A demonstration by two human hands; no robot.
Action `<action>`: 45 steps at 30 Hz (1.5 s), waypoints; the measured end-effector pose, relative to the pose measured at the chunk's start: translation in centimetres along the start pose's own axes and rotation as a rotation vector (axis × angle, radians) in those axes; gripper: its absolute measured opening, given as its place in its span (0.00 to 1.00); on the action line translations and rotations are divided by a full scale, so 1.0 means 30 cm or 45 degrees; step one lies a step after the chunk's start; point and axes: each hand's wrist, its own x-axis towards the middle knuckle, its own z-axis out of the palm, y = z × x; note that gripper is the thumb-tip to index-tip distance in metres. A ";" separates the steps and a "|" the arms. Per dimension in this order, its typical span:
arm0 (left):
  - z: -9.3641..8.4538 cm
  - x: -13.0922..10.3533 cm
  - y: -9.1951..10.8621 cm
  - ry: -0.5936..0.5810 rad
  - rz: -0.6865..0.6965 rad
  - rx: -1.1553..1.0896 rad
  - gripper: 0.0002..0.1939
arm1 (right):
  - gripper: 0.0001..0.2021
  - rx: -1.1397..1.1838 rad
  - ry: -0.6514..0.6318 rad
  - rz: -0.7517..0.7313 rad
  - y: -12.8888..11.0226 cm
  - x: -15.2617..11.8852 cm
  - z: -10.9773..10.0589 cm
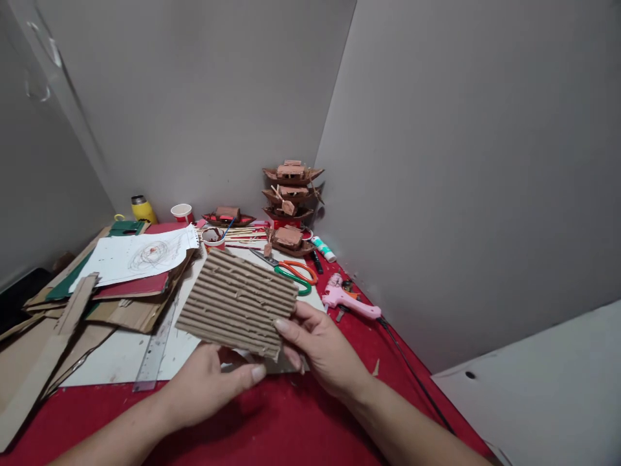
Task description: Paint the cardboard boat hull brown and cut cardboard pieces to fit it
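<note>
Sitting pinched in right fingers (309, 314), corrugated cardboard (237, 303) just above parted left fingers (246, 377)

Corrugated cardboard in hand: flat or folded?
Flat: the corrugated cardboard spreads as one sheet, no fold visible across its ridges, right hand pinching its edge.

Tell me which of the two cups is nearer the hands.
The front cup, with dark brown stains inside and a blue stick slanting up from it. The other cup stands farther back by the wall, with no stick showing.
</note>
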 end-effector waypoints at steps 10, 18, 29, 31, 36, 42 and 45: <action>-0.054 -0.012 0.015 0.449 -0.107 -0.256 0.12 | 0.19 -0.020 -0.061 0.054 -0.019 0.017 -0.020; -0.002 -0.017 -0.005 0.427 0.063 0.082 0.17 | 0.21 -0.036 0.057 0.061 -0.001 0.030 -0.022; 0.004 -0.002 -0.045 0.495 -0.044 -0.204 0.14 | 0.10 -0.248 0.109 0.004 -0.024 0.014 -0.024; 0.005 -0.001 -0.050 0.511 -0.068 -0.288 0.14 | 0.08 -0.279 0.102 -0.003 -0.028 0.013 -0.023; -0.031 -0.001 -0.030 0.383 -0.080 -0.276 0.14 | 0.12 -0.304 0.081 -0.004 -0.041 0.017 -0.037; -0.080 -0.003 0.014 0.188 -0.075 -0.392 0.20 | 0.13 -0.431 0.115 -0.047 -0.058 0.021 -0.047; -0.065 0.001 0.013 0.279 -0.144 -0.375 0.25 | 0.13 -0.433 0.119 -0.027 -0.054 0.021 -0.037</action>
